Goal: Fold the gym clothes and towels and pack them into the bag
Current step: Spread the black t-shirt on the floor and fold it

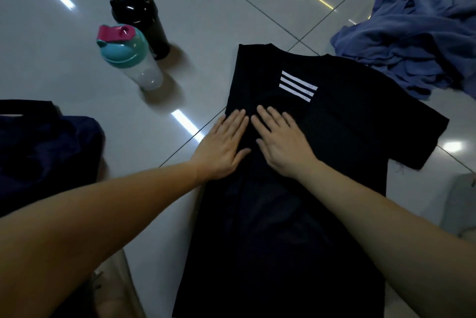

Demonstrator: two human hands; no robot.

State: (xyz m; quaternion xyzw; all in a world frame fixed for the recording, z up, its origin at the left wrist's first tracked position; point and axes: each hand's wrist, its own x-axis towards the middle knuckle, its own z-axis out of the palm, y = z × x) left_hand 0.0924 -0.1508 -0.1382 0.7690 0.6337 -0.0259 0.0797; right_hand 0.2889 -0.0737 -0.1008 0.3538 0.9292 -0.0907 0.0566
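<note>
My left hand (pixel 223 147) and right hand (pixel 280 141) press flat on the shirt (pixel 296 201), gripping nothing. The fold, maybe loose, could slip open.

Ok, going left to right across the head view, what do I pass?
Navy bag → teal-lidded shaker bottle → left hand → right hand → crumpled blue garment. Black bottle and black T-shirt overlap others, so omitted.
</note>
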